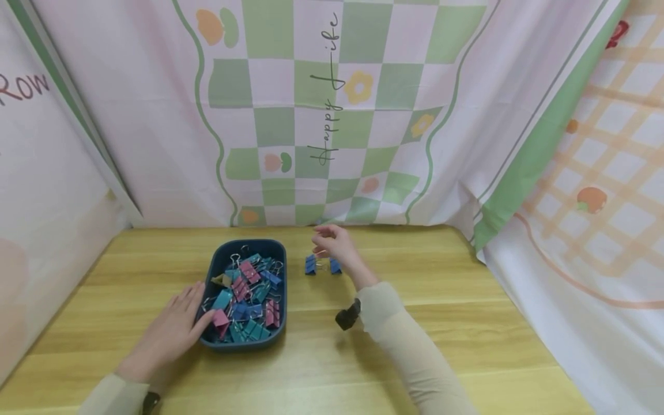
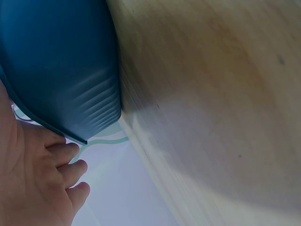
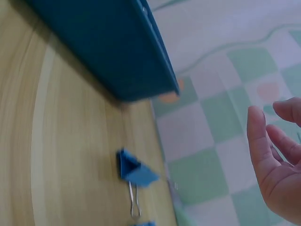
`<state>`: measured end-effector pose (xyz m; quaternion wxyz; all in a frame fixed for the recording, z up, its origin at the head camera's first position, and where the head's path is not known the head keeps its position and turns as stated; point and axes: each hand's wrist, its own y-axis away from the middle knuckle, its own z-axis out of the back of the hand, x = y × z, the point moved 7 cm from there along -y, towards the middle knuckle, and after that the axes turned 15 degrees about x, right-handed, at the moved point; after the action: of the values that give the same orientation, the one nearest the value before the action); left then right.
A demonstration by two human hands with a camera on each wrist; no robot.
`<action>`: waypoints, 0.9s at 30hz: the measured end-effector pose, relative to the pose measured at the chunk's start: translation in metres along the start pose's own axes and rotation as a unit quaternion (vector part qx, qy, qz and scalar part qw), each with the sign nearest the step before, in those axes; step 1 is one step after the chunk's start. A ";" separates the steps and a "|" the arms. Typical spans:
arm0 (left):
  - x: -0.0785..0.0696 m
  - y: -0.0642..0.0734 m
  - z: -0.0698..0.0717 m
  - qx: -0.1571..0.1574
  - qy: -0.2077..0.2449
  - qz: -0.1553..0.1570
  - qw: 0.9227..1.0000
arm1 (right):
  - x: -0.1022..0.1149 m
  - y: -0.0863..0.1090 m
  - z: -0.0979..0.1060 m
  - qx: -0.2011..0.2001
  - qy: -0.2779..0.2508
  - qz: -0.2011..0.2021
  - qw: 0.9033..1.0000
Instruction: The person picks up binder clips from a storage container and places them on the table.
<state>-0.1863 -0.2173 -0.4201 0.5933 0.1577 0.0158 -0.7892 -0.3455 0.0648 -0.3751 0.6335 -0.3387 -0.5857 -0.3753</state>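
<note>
A dark blue plastic bin (image 1: 284, 288) holds a heap of binder clips (image 1: 249, 271) in pink, teal, blue and gold. My left hand (image 1: 173, 325) rests against the bin's left side, its fingers extended and its thumb lying over the rim; in the left wrist view its fingertips show beside the rim. Right of the bin, two blue binder clips (image 1: 310, 265) stand apart on the table, wire handles between them. My right hand (image 1: 337, 243) hovers just above and behind these clips. Its fingers are loosely bent, with nothing between them in the right wrist view.
Everything stands on a wood-grain table (image 1: 415, 346). A printed curtain (image 1: 363, 144) with green checks hangs along the back edge, and more cloth hangs at both sides. A small black device (image 1: 347, 314) is strapped at my right wrist.
</note>
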 end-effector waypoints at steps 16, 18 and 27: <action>0.001 0.000 -0.001 -0.001 0.004 0.001 1.000 | 0.005 -0.018 -0.092 0.146 0.059 -0.017 0.987; 0.001 -0.001 0.000 -0.001 0.003 0.001 1.000 | 0.001 -0.020 -0.101 0.157 0.066 -0.024 0.985; 0.005 -0.003 -0.004 0.003 0.005 0.004 1.000 | -0.010 -0.023 -0.126 0.185 0.104 -0.040 0.977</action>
<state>-0.1895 -0.2206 -0.4259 0.5957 0.1634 0.0152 -0.7862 -0.3044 -0.0551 -0.3962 0.7269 -0.1516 -0.5891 -0.3187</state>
